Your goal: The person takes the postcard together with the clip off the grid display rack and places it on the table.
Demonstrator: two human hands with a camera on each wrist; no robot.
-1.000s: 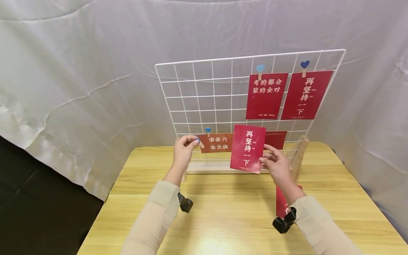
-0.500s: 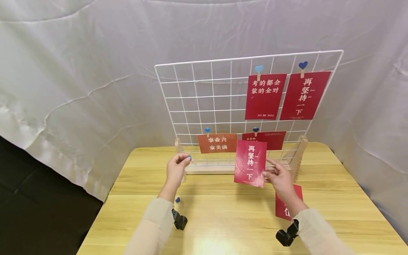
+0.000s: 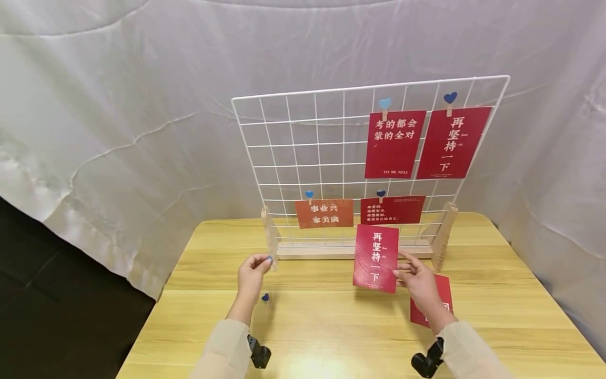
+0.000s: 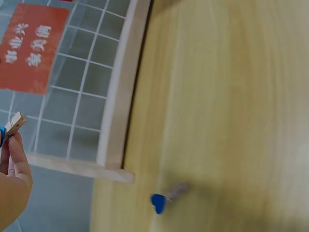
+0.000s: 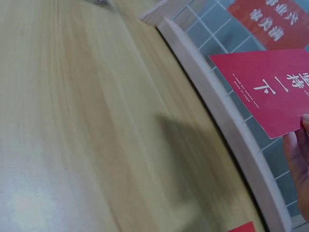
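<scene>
My left hand pinches a small wooden clothespin with a blue top, just left of the rack's foot. A red card with white characters is held by its right edge between the thumb and fingers of my right hand. It hangs upright above the table, in front of the rack's base. On the table below my left hand lies another clothespin with a dark blue heart. Partly hidden behind my right wrist, a second red card lies on the table.
A white wire grid stands on wooden feet at the back. Clothespins fix several cards to it: two upper right, an orange-red one lower left, and a dark red one lower middle. A grey curtain hangs behind.
Both hands have come down and back from the grid, the left with its clothespin, the right with its card. The loose clothespin and lower dark red card have come into fuller view.
</scene>
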